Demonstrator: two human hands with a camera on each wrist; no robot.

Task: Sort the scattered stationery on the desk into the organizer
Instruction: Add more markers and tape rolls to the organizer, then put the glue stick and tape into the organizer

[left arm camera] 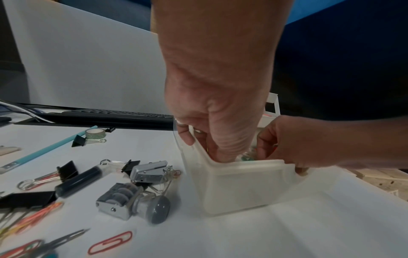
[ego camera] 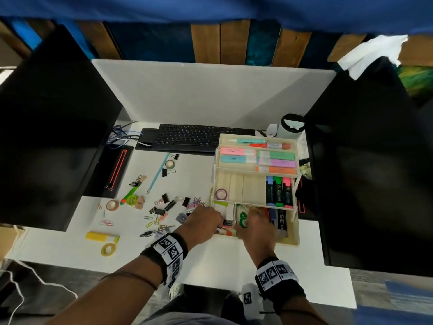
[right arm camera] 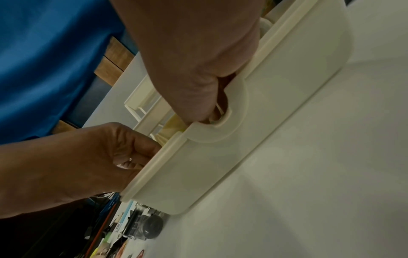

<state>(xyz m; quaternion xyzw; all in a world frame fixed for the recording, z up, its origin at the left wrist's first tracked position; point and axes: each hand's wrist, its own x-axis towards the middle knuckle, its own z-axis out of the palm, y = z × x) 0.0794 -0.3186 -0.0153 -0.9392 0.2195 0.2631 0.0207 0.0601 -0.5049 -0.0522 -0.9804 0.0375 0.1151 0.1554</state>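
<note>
**Both hands in the bottom tray: risks and legible writing**

Nearest the wearer, both hands are sunk in the lowest tray of the cream organizer (ego camera: 290, 241), which stands at the right of the white desk (ego camera: 210, 261). The left hand (ego camera: 206, 221) is curled at the tray's near-left corner; what its fingers (left arm camera: 184, 137) hold, if anything, cannot be told, since the tips are hidden behind the wall. The right hand (ego camera: 256, 227) is bent down beside a green-and-white tape dispenser (ego camera: 242, 218); whether it is grasped is not shown either.

A light plastic tray is judged liable to be dragged or tipped if either hand is lifted while hooked on the rim. Items already stowed could be jostled out of their slots. Just left of the tray, the grey sharpener (left arm camera: 132, 203) and the binder clips (ego camera: 164, 198) lie close to the left wrist and could be swept towards the desk edge. The loose paper clips (ego camera: 152, 222) could be scattered likewise.

Farther off, much stationery is left unsorted: a yellow highlighter (ego camera: 102, 236), tape rolls, a teal pencil (ego camera: 158, 175).

As to writing, "SE" can be made out in white on a black box (ego camera: 282, 222) in the bottom tray. The labels on the markers (ego camera: 278, 191) of the middle tier and on the pastel highlighters (ego camera: 276, 163) of the top tier are too small to be read.
</note>
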